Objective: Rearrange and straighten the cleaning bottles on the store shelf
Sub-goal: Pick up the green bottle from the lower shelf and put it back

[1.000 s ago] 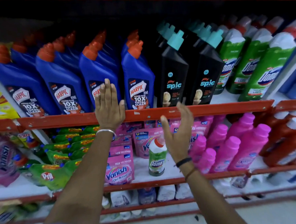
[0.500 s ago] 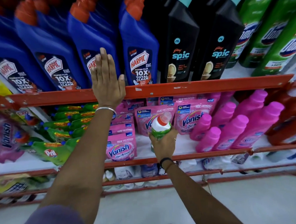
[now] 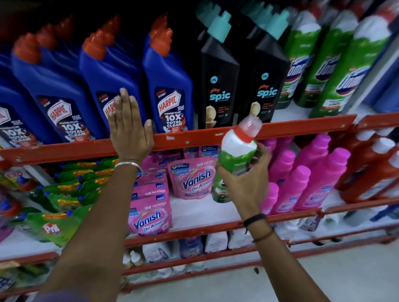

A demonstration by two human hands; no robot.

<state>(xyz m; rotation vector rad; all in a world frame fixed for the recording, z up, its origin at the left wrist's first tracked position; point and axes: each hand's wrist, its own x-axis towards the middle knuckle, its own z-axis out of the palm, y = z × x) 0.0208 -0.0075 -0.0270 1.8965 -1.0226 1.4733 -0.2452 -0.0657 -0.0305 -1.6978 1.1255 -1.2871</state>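
Meanwhile right hand [image 3: 243, 183] clamps a green bottle [image 3: 234, 159]; left hand [image 3: 129, 131], fingers spread, presses a Harpic bottle [image 3: 112, 86].

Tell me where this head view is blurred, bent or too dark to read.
Head view: motion blur smears the Domex bottles at upper right and the Pril pouches at the left edge; wide-angle bend bows the orange shelf rail and splays the Harpic bottles outward; the shelf recess above the caps is near black; the Spic labels stay readable at centre.
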